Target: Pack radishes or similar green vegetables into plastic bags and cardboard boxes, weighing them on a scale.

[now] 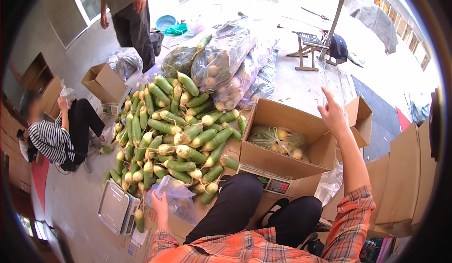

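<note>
My left hand [161, 209] is closed on the edge of a thin, purplish plastic bag [181, 201], which hangs beside my left knee. Raised past the right side of an open cardboard box [290, 161], my right hand [335, 114] has its index finger stretched out and nothing visible in it. Inside that box lies a tied clear bag of green-and-white radishes [278, 141]. The box rests on a scale [274, 185] with a keypad, just ahead of my knees. A large heap of long green radishes [162, 135] spreads in front of me to the left.
Filled plastic bags [223, 58] stand behind the heap. A flat-topped scale [113, 206] is at the lower left. One person [56, 133] sits at the left; another person [127, 20] stands beyond the heap. More cardboard boxes [393, 183] crowd my right side. A small stool [308, 46] stands farther back.
</note>
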The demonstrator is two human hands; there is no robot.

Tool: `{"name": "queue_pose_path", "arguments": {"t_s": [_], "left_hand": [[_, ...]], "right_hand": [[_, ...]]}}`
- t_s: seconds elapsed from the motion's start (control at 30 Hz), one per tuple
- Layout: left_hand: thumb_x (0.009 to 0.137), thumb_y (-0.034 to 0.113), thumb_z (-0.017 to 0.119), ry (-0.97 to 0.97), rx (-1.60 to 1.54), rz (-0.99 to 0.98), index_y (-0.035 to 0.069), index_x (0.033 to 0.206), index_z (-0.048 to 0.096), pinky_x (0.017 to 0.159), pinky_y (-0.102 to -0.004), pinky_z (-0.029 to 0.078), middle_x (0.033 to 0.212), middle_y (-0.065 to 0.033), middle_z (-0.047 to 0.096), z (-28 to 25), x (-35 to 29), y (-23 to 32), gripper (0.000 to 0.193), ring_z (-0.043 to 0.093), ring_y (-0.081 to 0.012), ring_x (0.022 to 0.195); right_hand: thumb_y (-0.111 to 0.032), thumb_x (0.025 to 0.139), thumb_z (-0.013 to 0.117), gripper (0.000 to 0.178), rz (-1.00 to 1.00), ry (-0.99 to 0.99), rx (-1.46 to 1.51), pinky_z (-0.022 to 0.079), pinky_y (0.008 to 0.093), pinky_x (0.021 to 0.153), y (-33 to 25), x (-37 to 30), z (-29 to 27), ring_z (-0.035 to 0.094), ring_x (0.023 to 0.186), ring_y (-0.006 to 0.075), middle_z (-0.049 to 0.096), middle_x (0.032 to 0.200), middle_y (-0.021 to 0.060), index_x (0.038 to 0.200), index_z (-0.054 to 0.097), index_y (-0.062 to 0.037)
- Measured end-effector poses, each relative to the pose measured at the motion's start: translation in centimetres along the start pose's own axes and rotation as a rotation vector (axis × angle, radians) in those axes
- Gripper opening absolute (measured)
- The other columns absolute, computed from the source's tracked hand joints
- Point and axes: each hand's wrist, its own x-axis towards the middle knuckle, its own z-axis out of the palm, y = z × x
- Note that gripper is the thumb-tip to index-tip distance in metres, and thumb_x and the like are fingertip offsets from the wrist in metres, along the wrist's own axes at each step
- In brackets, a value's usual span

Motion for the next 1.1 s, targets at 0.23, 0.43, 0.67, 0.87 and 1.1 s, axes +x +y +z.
{"name": "queue_pose_path", "arguments": {"t_s": [0.23, 0.43, 0.67, 0.87, 1.1], "left_hand": [[0.078, 0.012, 0.060, -0.031, -0.091, 0.062, 0.001, 0.119, 0.041, 0.059, -0.0271, 0.047, 0.104, -0.0104, 0.053, 1.5, 0.4, -5.0, 0.046, 0.054, -0.0178, 0.085], [0.078, 0.010, 0.059, 0.014, -0.095, 0.043, 0.003, 0.120, 0.040, 0.048, -0.0247, 0.046, 0.102, -0.0086, 0.053, 0.5, 0.4, -7.1, 0.047, 0.054, -0.0150, 0.078], [0.077, 0.008, 0.060, -0.128, -0.194, -0.085, -0.006, 0.122, 0.037, 0.080, -0.0295, 0.043, 0.107, -0.0161, 0.054, 0.5, -1.4, 0.8, 0.052, 0.055, -0.0212, 0.092], [0.076, 0.007, 0.062, -0.040, -0.204, -0.064, -0.004, 0.120, 0.039, 0.078, -0.0295, 0.044, 0.102, -0.0126, 0.057, 0.5, -1.4, -3.4, 0.051, 0.057, -0.0196, 0.088], [0.068, 0.022, 0.072, -0.031, -0.046, -0.138, 0.002, 0.127, 0.036, 0.072, -0.0293, 0.048, 0.093, -0.0148, 0.061, 2.2, -0.5, -0.3, 0.072, 0.060, -0.0190, 0.080]], "right_hand": [[-0.022, 0.080, 0.055, 0.058, -0.205, 0.111, -0.095, 0.038, 0.0393, 0.091, -12.7, 9.5, -4.2, 0.049, 0.108, 0.0304, 0.052, 0.115, 0.0178, 0.133, 0.031, -0.0175], [-0.025, 0.083, 0.053, 0.057, -0.173, 0.091, -0.187, 0.036, 0.0396, 0.096, -15.9, 11.5, -4.8, 0.045, 0.116, 0.0262, 0.046, 0.127, 0.0102, 0.134, 0.029, -0.0201], [-0.024, 0.078, 0.056, 0.047, -0.218, 0.048, -0.120, 0.041, 0.0383, 0.089, -10.2, 9.3, -2.7, 0.053, 0.104, 0.0286, 0.056, 0.110, 0.0159, 0.122, 0.046, -0.0124], [-0.018, 0.075, 0.058, 0.034, -0.178, -0.076, 0.042, 0.043, 0.0376, 0.075, -2.0, 0.7, 3.5, 0.055, 0.083, 0.0297, 0.057, 0.083, 0.0143, 0.106, 0.057, -0.0052], [-0.015, 0.076, 0.062, 0.058, 0.048, 0.195, -0.259, 0.032, 0.0397, 0.095, 12.5, -6.3, 7.0, 0.041, 0.113, 0.0330, 0.046, 0.121, 0.0173, 0.127, 0.038, -0.0069]]}}
